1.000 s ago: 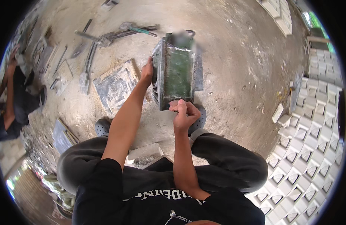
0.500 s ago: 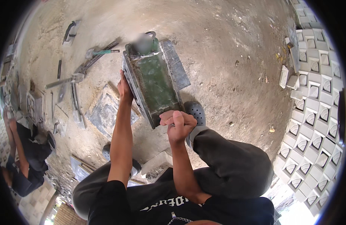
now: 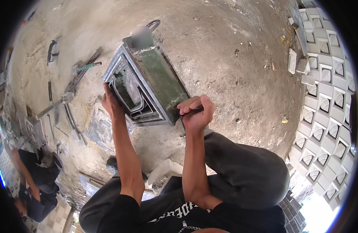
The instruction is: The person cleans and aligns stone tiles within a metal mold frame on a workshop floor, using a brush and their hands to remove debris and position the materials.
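Note:
A boxy metal mould with a green side is tilted up in front of me. Its grey-rimmed face, with curved and angled metal strips inside, is turned to the left. My left hand grips the left edge of that face, fingers partly hidden behind the rim. At the near right end, my right hand is closed round a dark handle on the mould. A curved metal loop handle sticks out at the far end, beside a blurred patch.
White patterned blocks are stacked along the right, with broken pieces before them. Left on the dirt floor lie a hammer, a plastering float and metal bars. Another person works at far left.
The mould has been tipped so that its strip-lined face now shows on the left. Both hands have stayed on it, the left shifting outward and the right moving up and right.

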The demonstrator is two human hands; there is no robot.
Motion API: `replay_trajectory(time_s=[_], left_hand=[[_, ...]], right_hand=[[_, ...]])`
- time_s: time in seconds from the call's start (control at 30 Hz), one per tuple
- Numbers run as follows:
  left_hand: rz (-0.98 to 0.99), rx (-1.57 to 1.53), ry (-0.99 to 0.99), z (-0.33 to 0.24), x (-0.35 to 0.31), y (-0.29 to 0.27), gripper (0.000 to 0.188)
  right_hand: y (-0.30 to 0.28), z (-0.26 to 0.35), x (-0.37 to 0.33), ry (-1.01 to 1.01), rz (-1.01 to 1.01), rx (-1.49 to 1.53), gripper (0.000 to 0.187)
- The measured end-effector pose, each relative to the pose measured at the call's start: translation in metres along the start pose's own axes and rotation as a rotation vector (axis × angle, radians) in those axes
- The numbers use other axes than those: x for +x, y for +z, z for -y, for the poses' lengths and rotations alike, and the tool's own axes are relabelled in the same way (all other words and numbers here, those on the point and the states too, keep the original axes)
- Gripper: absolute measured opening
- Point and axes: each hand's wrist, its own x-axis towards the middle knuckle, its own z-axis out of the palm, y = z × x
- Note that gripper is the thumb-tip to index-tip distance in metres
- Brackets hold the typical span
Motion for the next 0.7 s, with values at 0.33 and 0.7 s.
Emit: replay_trajectory(time_s=[0.33, 0.7], left_hand=[[-0.227, 0.361, 0.250, -0.008, 0.024, -0.006, 0.053], [-0.352, 0.501, 0.304, -0.011, 0.008, 0.017, 0.059]], right_hand=[[-0.027, -0.046, 0.055, 0.312, -0.238, 0.161, 0.032], [-0.056, -0.071, 0.093, 0.425, -0.277, 0.140, 0.031]])
